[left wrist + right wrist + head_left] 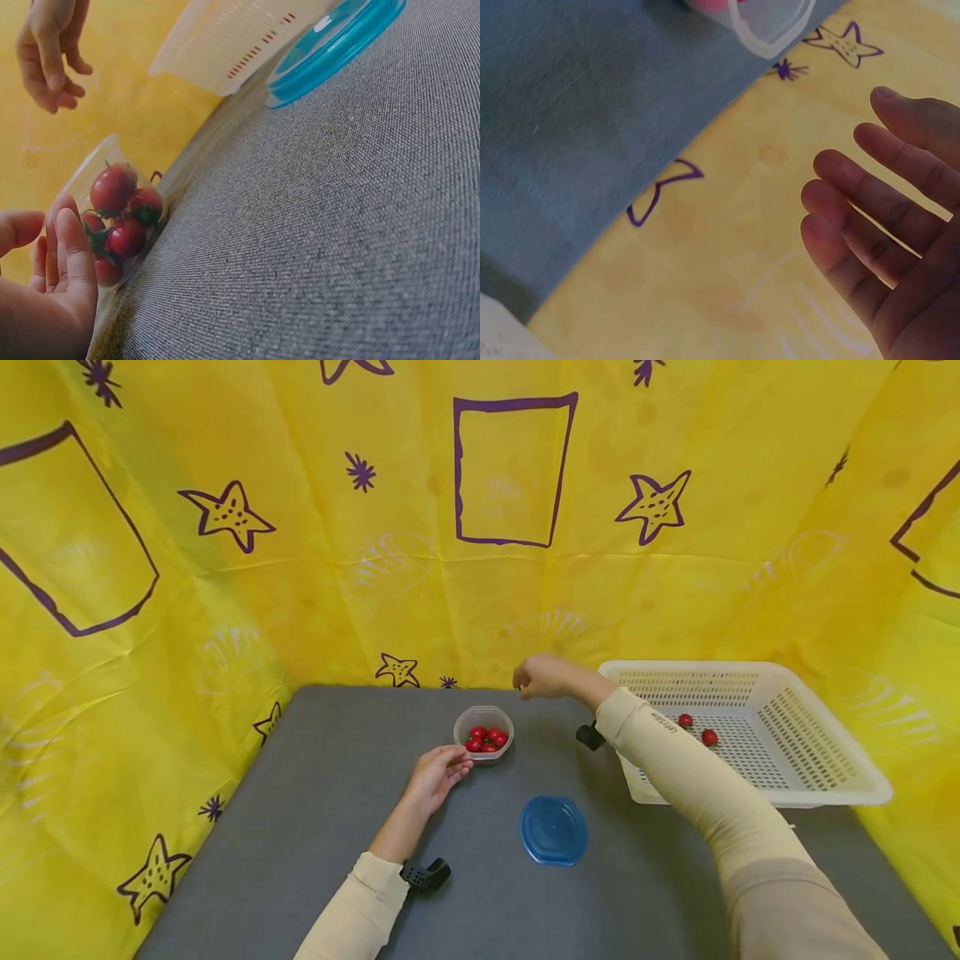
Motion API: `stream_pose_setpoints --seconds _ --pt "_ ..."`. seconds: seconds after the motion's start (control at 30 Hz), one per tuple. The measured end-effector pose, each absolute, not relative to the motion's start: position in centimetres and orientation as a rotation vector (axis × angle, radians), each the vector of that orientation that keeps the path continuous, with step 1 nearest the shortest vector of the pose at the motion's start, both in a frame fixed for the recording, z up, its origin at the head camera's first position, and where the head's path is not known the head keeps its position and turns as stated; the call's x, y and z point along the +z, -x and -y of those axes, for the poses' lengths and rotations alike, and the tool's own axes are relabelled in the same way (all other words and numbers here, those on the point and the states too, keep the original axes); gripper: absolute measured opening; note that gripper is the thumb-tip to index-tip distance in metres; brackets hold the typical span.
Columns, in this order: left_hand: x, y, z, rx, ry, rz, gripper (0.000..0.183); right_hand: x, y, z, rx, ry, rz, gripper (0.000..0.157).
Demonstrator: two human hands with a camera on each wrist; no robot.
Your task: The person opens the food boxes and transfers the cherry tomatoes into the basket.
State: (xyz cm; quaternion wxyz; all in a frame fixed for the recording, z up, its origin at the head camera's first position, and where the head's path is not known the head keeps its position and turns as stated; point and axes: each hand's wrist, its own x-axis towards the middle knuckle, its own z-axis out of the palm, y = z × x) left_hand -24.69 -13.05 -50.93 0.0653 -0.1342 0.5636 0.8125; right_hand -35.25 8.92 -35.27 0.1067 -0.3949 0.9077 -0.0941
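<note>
A small clear plastic container [480, 717] with several cherry tomatoes [112, 189] in it stands on the grey table. My left hand [435, 777] is at its near left side, fingertips against or very close to the wall. In the left wrist view the thumb stands apart from the fingers, and nothing is pinched between them. To the right of the container and above the table, my right hand [551, 678] hangs in the air. Its fingers [866, 191] are loosely bent and spread, with nothing held, as the right wrist view shows.
A blue lid [553, 831] lies flat on the table [315, 827], nearer than the container. At the right stands a white perforated basket [832, 797] with two tomatoes [708, 737] visible; my right forearm crosses over its left part. A yellow patterned curtain [315, 602] encloses the table.
</note>
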Motion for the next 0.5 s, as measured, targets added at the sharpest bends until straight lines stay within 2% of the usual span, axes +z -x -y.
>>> stream_pose_setpoints --seconds 0.5 --pt "-50.9 24.8 13.0 2.468 0.420 -1.676 0.013 -37.6 34.5 -6.0 -0.289 1.171 -2.580 0.026"
